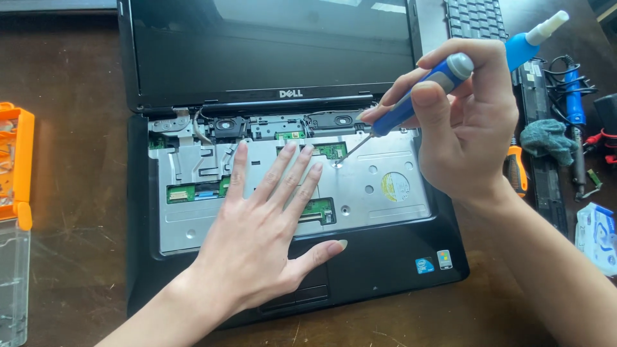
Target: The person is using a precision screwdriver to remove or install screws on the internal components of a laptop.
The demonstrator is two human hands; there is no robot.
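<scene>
A: Nearest the lens: left hand (257,238), flat, fingers (292,177) spread wide, pressing on the bare metal plate (379,212) of the opened laptop (385,270), thumb out over the black palm rest. Holding nothing, just bracing

B: And up to the right of that palm?

A: Right hand (459,122), closed around a blue screwdriver (418,96), thumb and fingertips pinching the handle, grey cap at the top. Shaft slanting down and left from the pinch, tip touching a screw spot (336,162) on the plate, just past the left fingertips

B: Around the tip?

A: Green circuit board (331,150) just above it, speakers and cables behind, under the dark screen (270,45). Round yellowish sticker (395,186) below the gripping hand

B: Farther out from the grip?

A: To its right, on the brown table (71,212): blue spray bottle (533,38) with white nozzle, orange-handled tool (515,170), grey cloth (546,140), blue soldering tool (574,96), white wipes packet (596,234). Removed keyboard (475,19) above. Far off to the left of the flat hand, an orange and clear case (14,205)
</scene>
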